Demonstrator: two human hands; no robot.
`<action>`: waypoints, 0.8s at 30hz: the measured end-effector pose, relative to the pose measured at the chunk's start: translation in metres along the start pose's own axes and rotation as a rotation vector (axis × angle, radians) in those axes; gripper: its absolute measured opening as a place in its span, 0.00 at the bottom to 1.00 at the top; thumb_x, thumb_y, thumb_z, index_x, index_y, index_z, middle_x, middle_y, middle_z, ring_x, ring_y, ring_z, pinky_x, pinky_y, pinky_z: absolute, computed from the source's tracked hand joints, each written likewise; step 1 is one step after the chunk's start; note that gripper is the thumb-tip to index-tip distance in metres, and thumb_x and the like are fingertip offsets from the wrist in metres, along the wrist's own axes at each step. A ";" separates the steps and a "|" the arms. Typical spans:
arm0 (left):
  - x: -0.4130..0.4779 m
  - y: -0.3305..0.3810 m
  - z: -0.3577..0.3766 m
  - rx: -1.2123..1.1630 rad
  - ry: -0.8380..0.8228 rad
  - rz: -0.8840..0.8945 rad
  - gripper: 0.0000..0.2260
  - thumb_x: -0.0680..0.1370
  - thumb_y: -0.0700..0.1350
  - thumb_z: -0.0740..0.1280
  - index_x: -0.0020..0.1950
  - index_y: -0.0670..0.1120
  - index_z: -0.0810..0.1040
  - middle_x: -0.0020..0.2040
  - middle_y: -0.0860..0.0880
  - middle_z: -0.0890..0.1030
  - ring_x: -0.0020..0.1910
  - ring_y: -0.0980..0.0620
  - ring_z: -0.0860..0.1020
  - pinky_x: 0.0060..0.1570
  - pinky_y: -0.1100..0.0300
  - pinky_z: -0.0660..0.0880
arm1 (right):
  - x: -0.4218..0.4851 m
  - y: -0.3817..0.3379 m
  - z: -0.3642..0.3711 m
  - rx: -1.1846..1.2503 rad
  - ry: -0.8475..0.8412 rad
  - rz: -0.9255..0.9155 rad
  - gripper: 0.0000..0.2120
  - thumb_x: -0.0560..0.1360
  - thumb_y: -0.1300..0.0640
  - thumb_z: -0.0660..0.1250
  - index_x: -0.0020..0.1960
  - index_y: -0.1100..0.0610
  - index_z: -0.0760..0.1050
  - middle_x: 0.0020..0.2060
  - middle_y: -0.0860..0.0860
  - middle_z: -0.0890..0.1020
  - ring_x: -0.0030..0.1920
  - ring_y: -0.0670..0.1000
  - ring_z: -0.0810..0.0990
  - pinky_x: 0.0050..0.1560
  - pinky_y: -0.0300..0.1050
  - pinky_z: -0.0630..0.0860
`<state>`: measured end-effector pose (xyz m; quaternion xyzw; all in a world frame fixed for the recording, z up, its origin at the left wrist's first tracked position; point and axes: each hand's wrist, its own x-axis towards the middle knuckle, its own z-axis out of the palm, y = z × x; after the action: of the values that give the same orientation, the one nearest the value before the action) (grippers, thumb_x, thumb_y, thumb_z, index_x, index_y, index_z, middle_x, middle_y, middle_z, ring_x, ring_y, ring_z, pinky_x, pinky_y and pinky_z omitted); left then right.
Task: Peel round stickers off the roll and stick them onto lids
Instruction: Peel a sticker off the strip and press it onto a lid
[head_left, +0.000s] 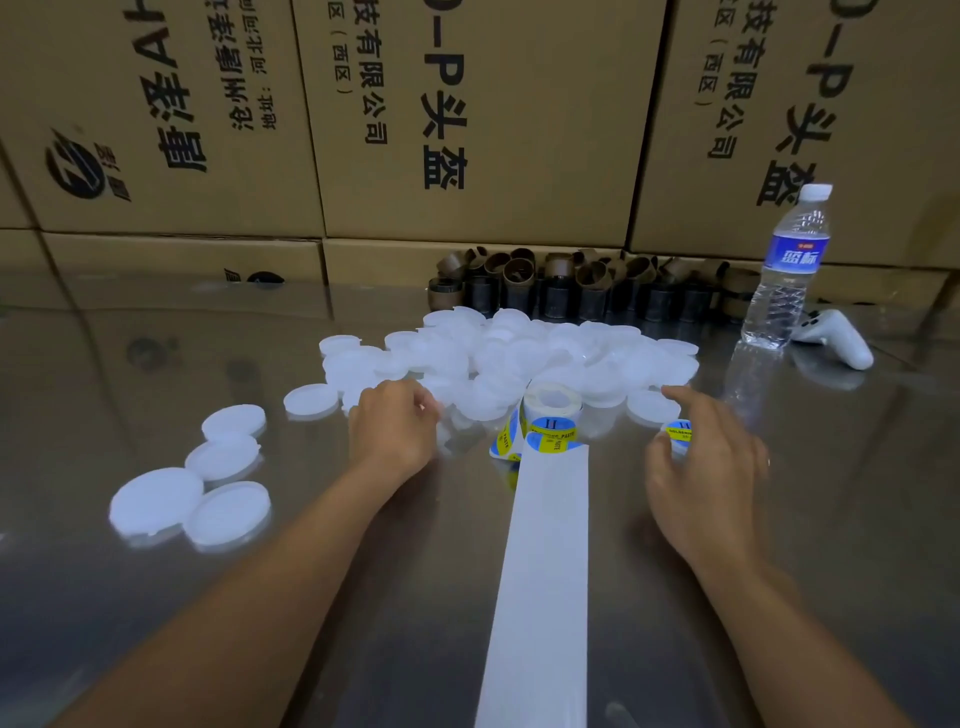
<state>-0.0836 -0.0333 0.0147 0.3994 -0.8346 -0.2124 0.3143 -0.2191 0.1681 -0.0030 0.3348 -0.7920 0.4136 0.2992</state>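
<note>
The lids (519, 353) lie in a white heap at the middle of the steel counter (130, 597), with four more (156, 499) set apart to the left. The roll (551, 410) stands at the heap's near edge, and its bare backing strip (540, 571) runs toward the near edge of the counter. The left hand (395, 426) rests at the heap's near left side with its fingers curled; whether they hold a lid cannot be told. The right hand (706, 467) is right of the roll, its thumb and fingers pinching a blue-and-yellow sticker (678, 431). A bottle (789, 270) stands far right, before stacked boxes (467, 119).
</note>
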 end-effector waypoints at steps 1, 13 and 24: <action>-0.003 0.005 -0.005 -0.162 -0.002 -0.038 0.09 0.79 0.42 0.64 0.40 0.45 0.78 0.41 0.49 0.80 0.47 0.48 0.76 0.50 0.55 0.72 | 0.000 -0.001 0.000 0.003 0.000 -0.004 0.19 0.70 0.70 0.63 0.60 0.62 0.75 0.52 0.57 0.80 0.53 0.61 0.77 0.54 0.48 0.61; -0.055 0.035 -0.031 -1.506 -0.464 -0.270 0.10 0.82 0.41 0.57 0.57 0.40 0.75 0.56 0.44 0.81 0.53 0.48 0.81 0.53 0.54 0.78 | -0.005 -0.024 -0.005 0.162 -0.057 -0.042 0.17 0.71 0.71 0.64 0.58 0.61 0.77 0.49 0.54 0.81 0.52 0.59 0.77 0.54 0.59 0.71; -0.059 0.039 -0.028 -1.377 -0.535 -0.136 0.12 0.82 0.44 0.56 0.56 0.40 0.76 0.54 0.44 0.83 0.51 0.48 0.82 0.44 0.60 0.79 | -0.009 -0.063 -0.014 0.417 -0.176 -0.150 0.06 0.74 0.54 0.67 0.50 0.51 0.80 0.33 0.40 0.77 0.41 0.43 0.74 0.48 0.39 0.68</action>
<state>-0.0568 0.0341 0.0370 0.0972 -0.5343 -0.7966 0.2657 -0.1615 0.1554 0.0255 0.4819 -0.6854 0.5142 0.1833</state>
